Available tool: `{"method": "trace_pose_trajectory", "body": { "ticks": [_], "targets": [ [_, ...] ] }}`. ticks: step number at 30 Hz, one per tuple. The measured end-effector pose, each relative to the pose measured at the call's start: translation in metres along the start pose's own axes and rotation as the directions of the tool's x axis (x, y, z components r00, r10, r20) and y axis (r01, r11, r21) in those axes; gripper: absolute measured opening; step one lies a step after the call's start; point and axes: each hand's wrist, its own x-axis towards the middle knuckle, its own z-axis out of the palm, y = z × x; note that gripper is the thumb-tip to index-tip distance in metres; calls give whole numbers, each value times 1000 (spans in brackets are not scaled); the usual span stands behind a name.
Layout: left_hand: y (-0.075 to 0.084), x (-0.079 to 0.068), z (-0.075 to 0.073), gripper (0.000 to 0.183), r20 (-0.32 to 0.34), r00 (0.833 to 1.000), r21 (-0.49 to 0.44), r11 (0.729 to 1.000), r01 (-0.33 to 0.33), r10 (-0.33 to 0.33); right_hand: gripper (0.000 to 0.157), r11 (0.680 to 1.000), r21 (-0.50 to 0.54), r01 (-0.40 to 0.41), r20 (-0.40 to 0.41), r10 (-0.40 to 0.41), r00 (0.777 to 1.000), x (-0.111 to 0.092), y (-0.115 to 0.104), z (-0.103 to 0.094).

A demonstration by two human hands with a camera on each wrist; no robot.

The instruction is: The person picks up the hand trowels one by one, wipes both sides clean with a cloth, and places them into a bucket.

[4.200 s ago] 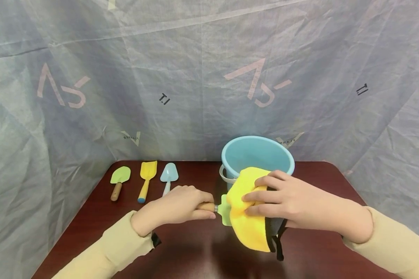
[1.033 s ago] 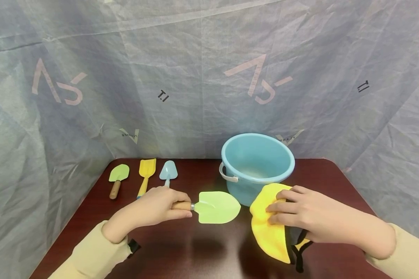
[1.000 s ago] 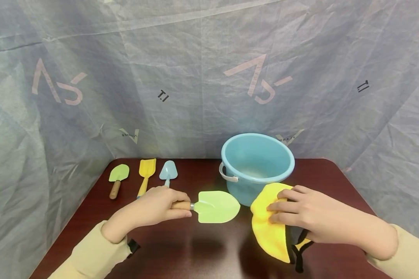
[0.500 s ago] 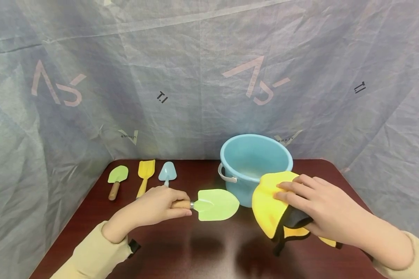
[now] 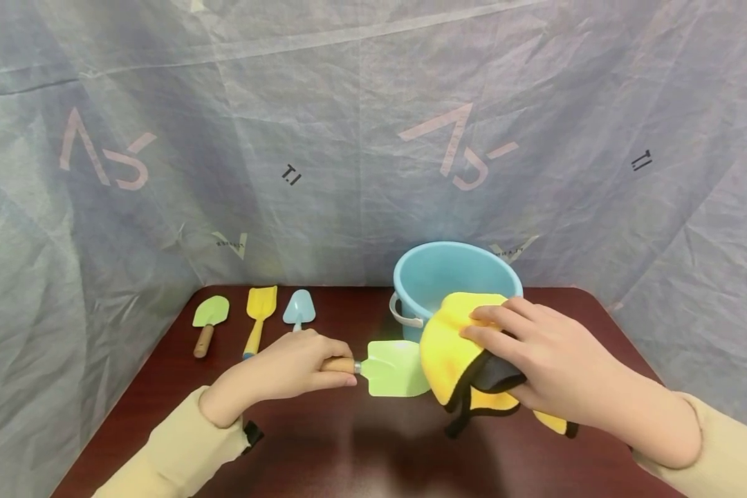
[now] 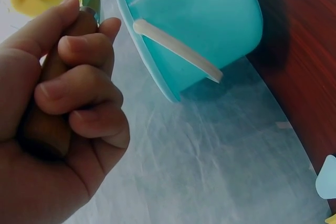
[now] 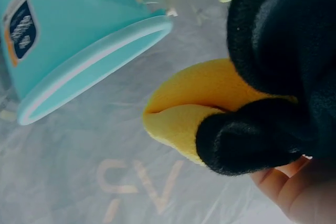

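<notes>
In the head view my left hand (image 5: 289, 366) grips the wooden handle of a small garden trowel (image 5: 389, 370) with a light green blade, pointing right. The left wrist view shows the fingers curled round that handle (image 6: 47, 129). My right hand (image 5: 550, 353) holds a soft yellow cloth piece (image 5: 454, 346) with black trim, dark lining and a dangling black strap. The cloth overlaps the tip of the trowel blade in the head view. From the right wrist, its yellow folds (image 7: 189, 90) and black lining hide most of the hand.
A light blue bucket (image 5: 404, 277) with a pale handle stands behind the cloth. At the left of the dark red table (image 5: 324, 449) lie a green trowel (image 5: 211, 311), a yellow shovel (image 5: 261, 303) and a light blue shovel (image 5: 299, 308). A grey sheet (image 5: 348, 138) hangs behind.
The cloth came off the blade, leaving it bare a second ago. Since then my right hand has tilted the cloth and moved left, my left slightly right, and the cloth overlaps the blade tip again.
</notes>
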Motion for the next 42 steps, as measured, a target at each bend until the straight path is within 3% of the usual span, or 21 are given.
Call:
{"method": "trace_pose_trajectory", "body": {
  "ticks": [4, 10, 27, 42],
  "targets": [
    [2, 5, 2, 19, 1, 1000, 1, 1000, -6, 6, 63, 999, 4, 42, -60, -42, 997, 11, -4, 3],
    [4, 12, 5, 19, 13, 1000, -16, 1000, -17, 17, 56, 996, 18, 89, -72, -87, 994, 24, -10, 9],
    [10, 24, 9, 20, 58, 998, -48, 998, -27, 29, 55, 988, 58, 145, 38, -147, 988, 31, -18, 35],
    [16, 29, 14, 25, 36, 997, -16, 998, -68, 69, 48, 982, 93, 164, 103, -173, 979, 21, -18, 50]
  ]
}}
